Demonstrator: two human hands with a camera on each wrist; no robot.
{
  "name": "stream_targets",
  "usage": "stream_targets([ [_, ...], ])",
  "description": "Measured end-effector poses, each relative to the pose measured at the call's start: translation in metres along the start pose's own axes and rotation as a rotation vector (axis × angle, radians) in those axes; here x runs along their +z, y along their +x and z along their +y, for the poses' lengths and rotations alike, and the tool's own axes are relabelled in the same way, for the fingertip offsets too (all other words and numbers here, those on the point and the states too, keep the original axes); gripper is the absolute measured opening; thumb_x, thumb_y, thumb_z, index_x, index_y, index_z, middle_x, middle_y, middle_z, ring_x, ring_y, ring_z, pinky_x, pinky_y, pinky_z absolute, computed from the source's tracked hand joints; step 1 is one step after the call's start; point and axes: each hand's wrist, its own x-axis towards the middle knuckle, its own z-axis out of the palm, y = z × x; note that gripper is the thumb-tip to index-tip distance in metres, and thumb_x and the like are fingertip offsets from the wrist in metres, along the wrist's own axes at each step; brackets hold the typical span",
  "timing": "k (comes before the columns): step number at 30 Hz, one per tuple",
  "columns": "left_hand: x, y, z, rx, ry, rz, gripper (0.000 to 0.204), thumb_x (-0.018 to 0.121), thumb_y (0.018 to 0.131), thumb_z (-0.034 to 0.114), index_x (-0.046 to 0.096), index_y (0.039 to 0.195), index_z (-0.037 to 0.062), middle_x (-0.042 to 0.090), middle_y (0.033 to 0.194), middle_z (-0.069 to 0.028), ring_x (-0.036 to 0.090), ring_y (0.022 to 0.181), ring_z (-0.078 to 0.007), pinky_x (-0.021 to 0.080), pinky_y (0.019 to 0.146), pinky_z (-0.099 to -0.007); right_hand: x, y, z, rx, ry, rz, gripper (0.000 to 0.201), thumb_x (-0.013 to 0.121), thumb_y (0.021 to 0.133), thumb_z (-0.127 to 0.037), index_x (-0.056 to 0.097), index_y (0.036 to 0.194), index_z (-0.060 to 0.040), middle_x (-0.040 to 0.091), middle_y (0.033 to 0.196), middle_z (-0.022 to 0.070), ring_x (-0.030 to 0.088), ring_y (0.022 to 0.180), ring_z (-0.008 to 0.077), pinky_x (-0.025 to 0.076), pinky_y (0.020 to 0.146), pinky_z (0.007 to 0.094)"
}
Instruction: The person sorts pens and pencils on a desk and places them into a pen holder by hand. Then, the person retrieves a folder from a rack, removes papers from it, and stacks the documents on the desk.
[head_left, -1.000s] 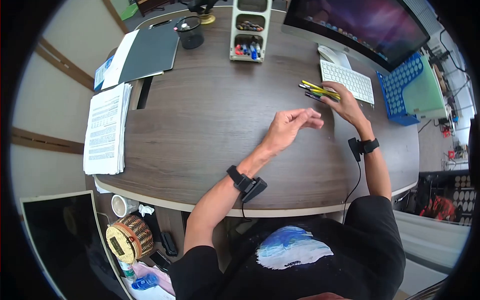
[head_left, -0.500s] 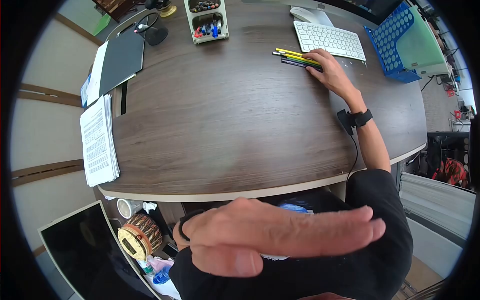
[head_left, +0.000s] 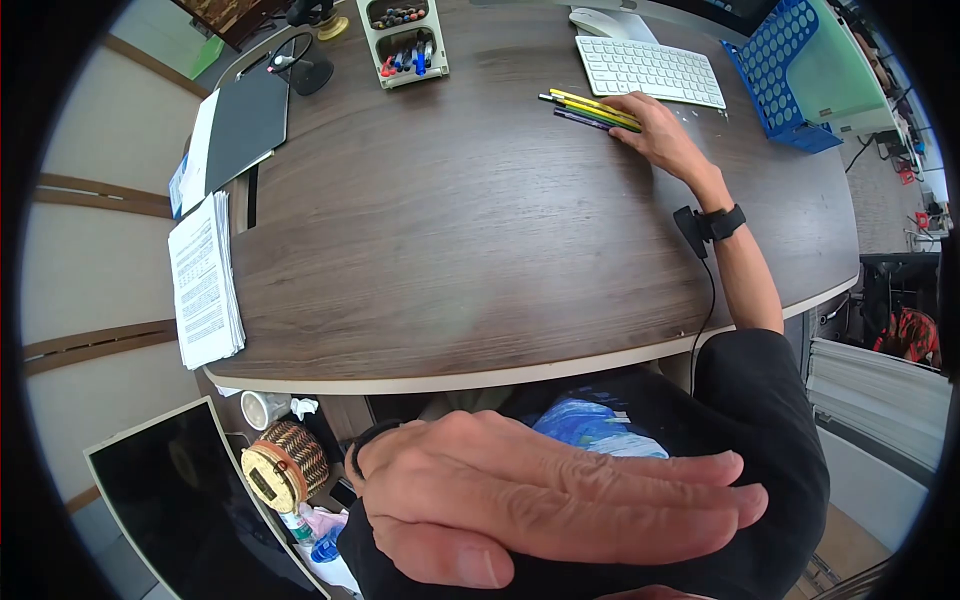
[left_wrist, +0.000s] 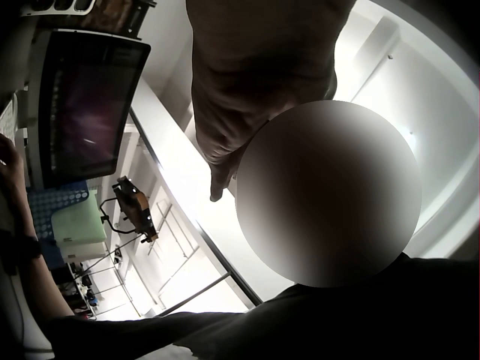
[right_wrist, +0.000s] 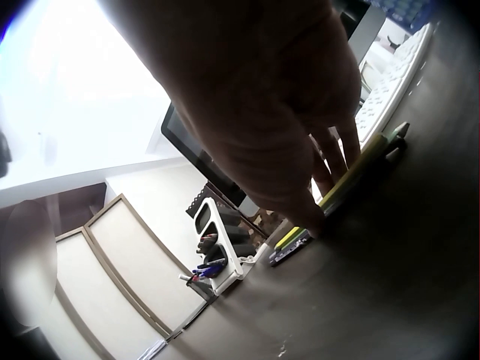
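A small bundle of pencils [head_left: 585, 108], yellow, green and dark, lies on the wooden desk [head_left: 450, 230]. My right hand [head_left: 662, 138] rests over their right ends. In the right wrist view its thumb and fingers straddle the pencils [right_wrist: 352, 174], pinching them close to the desktop. My left hand [head_left: 560, 500] is raised near the head camera, back upward, fingers straight and together, holding nothing. In the left wrist view the left hand [left_wrist: 262, 82] is beside the person's blurred-out head.
A white keyboard [head_left: 650, 73] and mouse [head_left: 598, 22] are just beyond the pencils. A blue file basket [head_left: 765, 90] stands right. Further left are a pen organizer [head_left: 415, 78], black mesh cup [head_left: 312, 76], dark folder [head_left: 250, 130] and paper stack [head_left: 205, 280].
My left hand has risen from over the desk toward the head, its fingers now straight. The right hand has settled on the pencils, which lie more neatly together. The head view has shifted.
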Motion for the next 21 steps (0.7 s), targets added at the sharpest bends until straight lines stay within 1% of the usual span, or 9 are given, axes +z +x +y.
stream_targets([
  [2,0.001,0.007,0.014,-0.01,0.031,0.019,0.08,0.038,0.118,0.049,0.042,0.157,-0.0207,0.046,0.159,-0.0422,0.034,0.16,-0.0498,0.022,0.134,-0.0577,0.001,0.002,0.004,0.004,-0.005,-0.011,0.046,0.078,0.099,-0.018,0.069,0.142,-0.0053,0.07,0.136,0.0164,0.065,0.129,0.0355,0.053,0.112,0.0458],
  [5,0.004,0.017,0.027,-0.202,-0.019,-0.064,0.084,0.033,0.118,0.053,0.039,0.159,-0.0203,0.043,0.162,-0.0427,0.028,0.164,-0.0472,0.014,0.135,-0.0575,0.001,0.005,0.007,0.02,0.006,-0.024,0.048,0.079,0.098,-0.019,0.069,0.142,-0.0052,0.07,0.135,0.018,0.066,0.128,0.0365,0.053,0.111,0.0459],
  [7,0.019,0.017,0.021,-0.116,0.086,0.12,0.067,0.049,0.118,0.039,0.055,0.147,-0.0208,0.058,0.147,-0.0431,0.053,0.149,-0.0475,0.037,0.128,-0.059,-0.001,0.006,0.001,0.031,0.024,-0.029,0.048,0.079,0.097,-0.019,0.069,0.142,-0.0049,0.069,0.134,0.0191,0.066,0.126,0.0371,0.053,0.11,0.0459],
  [8,0.018,0.018,0.028,-0.116,0.087,0.121,0.067,0.049,0.118,0.039,0.055,0.147,-0.0208,0.058,0.147,-0.0431,0.053,0.149,-0.0475,0.037,0.128,-0.059,-0.004,0.008,-0.001,0.081,0.004,-0.079,0.047,0.079,0.097,-0.018,0.07,0.141,-0.0045,0.069,0.133,0.0199,0.067,0.124,0.0375,0.054,0.108,0.046],
  [10,0.015,0.021,0.046,-0.206,-0.07,0.106,0.066,0.033,0.121,0.036,0.043,0.156,-0.0185,0.044,0.156,-0.0492,0.03,0.157,-0.0613,0.025,0.128,-0.0733,-0.006,0.009,-0.004,0.129,-0.016,-0.13,0.046,0.079,0.097,-0.018,0.07,0.14,-0.0041,0.069,0.131,0.0206,0.067,0.122,0.0378,0.054,0.106,0.046],
  [12,0.019,0.008,0.039,-0.209,0.143,0.431,0.048,0.068,0.104,0.007,0.059,0.135,-0.0272,0.065,0.138,-0.0427,0.068,0.129,-0.0533,0.06,0.108,-0.0496,-0.003,0.01,0.0,0.119,-0.009,-0.123,0.043,0.079,0.097,-0.018,0.072,0.137,-0.0034,0.069,0.127,0.0202,0.068,0.118,0.0373,0.054,0.105,0.046],
  [13,0.011,0.003,0.042,-0.293,0.184,0.464,0.037,0.058,0.115,0.018,0.063,0.14,-0.0086,0.067,0.138,-0.037,0.066,0.133,-0.0506,0.059,0.109,-0.0629,-0.001,0.009,0.003,0.113,-0.005,-0.125,0.043,0.079,0.097,-0.018,0.072,0.137,-0.0034,0.069,0.127,0.0202,0.068,0.118,0.0373,0.054,0.105,0.046],
  [15,0.013,0.009,0.032,-0.287,0.154,0.944,0.03,0.065,0.11,0.009,0.067,0.137,-0.0047,0.075,0.128,-0.0293,0.076,0.119,-0.0426,0.069,0.096,-0.0494,0.002,0.009,0.008,0.054,0.028,-0.086,0.041,0.079,0.097,-0.018,0.073,0.136,-0.0039,0.07,0.128,0.0194,0.068,0.119,0.0365,0.054,0.106,0.0459],
  [21,-0.028,-0.024,-0.001,-0.181,0.288,1.075,0.026,0.069,0.107,0.003,0.072,0.132,-0.0023,0.077,0.125,-0.0245,0.079,0.113,-0.0358,0.071,0.093,-0.0421,0.001,0.005,-0.001,0.053,0.022,-0.081,0.042,0.079,0.098,-0.018,0.073,0.137,-0.0045,0.07,0.13,0.0171,0.068,0.122,0.0349,0.054,0.108,0.0462],
])
